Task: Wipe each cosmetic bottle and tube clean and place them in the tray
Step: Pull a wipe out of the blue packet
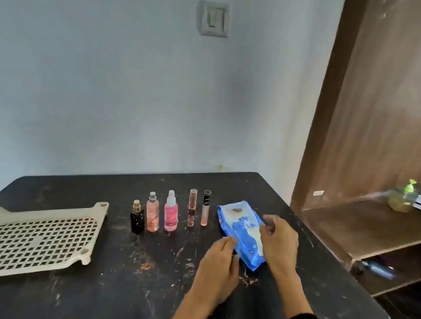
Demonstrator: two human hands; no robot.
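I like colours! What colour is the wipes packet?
The wipes packet is blue with white patches, seen in the head view.

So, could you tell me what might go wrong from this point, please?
1. Both the left hand and right hand are at the blue wipe pack; a hard tug could pull out several wipes or drag the pack along.
2. The two slim tubes stand upright close beside the pack; a sliding pack or sleeve could topple them.
3. The tray lies far left, so each carry passes the remaining upright bottles.
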